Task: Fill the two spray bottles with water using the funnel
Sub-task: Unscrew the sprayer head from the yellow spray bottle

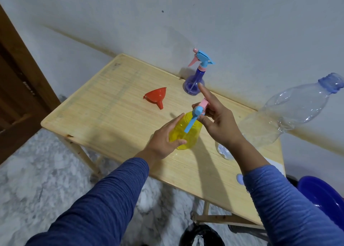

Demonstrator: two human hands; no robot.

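Note:
A yellow spray bottle (188, 132) stands near the middle of the wooden table (104, 115). My left hand (163, 139) wraps around its body. My right hand (217, 123) grips its pink and blue spray head (200, 109), with the index finger pointing up. A red funnel (157, 96) lies on its side on the table, behind and left of the yellow bottle. A purple spray bottle (194, 82) with a blue and pink head stands upright at the table's back edge by the wall.
A large clear plastic water bottle (283, 113) with a blue neck stands on the table's right side, behind my right arm. A blue basin (323, 197) sits low at the right. A dark bag (201, 234) lies on the floor under the table.

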